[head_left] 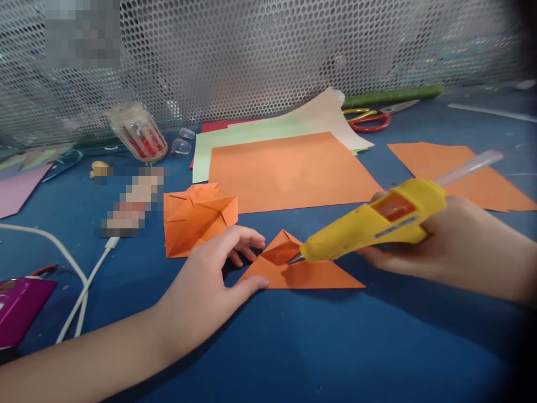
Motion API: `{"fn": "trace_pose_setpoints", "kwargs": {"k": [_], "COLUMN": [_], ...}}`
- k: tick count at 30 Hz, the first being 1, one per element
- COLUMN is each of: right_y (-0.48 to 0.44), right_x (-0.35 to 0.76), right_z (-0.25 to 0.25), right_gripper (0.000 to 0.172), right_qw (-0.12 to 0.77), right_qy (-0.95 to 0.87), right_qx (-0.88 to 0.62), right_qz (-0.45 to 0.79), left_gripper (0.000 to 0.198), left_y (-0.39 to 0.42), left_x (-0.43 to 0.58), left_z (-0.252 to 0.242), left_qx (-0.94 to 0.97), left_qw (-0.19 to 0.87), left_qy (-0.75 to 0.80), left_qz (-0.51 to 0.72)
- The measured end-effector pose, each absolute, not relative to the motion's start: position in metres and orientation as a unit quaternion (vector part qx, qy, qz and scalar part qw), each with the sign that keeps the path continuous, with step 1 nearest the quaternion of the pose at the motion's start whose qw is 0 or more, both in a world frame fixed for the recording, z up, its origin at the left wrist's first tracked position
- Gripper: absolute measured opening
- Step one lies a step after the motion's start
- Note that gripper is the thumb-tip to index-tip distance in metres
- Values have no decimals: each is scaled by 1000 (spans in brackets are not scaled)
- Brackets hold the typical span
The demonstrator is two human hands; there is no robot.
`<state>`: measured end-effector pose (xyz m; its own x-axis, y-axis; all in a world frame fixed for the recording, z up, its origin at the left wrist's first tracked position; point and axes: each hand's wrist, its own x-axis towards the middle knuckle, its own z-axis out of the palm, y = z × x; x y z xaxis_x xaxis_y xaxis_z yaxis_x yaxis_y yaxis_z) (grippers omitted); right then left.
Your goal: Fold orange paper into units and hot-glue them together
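Note:
A yellow hot glue gun is gripped in my right hand, a clear glue stick poking out of its back. Its metal nozzle points down left and meets, or nearly meets, a folded orange paper lying on the table. That paper is a flat triangle with a raised flap at its peak. At its left corner, my left hand holds it, thumb on the front edge and curled fingers by the back edge. Just behind my left hand sits a folded orange paper piece with several pleats.
Orange, pale green and cream sheets lie stacked behind. Scissors and a green stick are at the back, before a perforated metal screen. A tilted jar, white cable and purple pack are left. More orange paper lies right.

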<state>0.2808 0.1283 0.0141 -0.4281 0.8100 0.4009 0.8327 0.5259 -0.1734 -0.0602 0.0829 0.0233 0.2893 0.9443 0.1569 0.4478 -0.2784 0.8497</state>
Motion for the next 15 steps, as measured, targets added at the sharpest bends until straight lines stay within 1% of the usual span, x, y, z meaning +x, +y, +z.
{"fn": "trace_pose_setpoints", "kwargs": {"k": [4,10,12,15], "right_y": [121,120,119,118], "right_x": [266,263,263,264], "right_z": [19,20,21,21], "right_gripper": [47,36,36,45], "right_qw": [256,263,263,256], "right_qy": [-886,-897,-897,-893], "right_qx": [-385,-341,-343,-355], "right_qz": [-47,-96,-98,-101], "left_gripper": [36,37,37,36], "left_y": [81,81,82,82], "left_x": [-61,-60,-60,-61], "left_z": [21,21,21,21], "left_qx": [726,739,741,742], "left_qw": [358,348,346,344], "left_qy": [471,459,456,458], "left_qz": [349,350,350,348]}}
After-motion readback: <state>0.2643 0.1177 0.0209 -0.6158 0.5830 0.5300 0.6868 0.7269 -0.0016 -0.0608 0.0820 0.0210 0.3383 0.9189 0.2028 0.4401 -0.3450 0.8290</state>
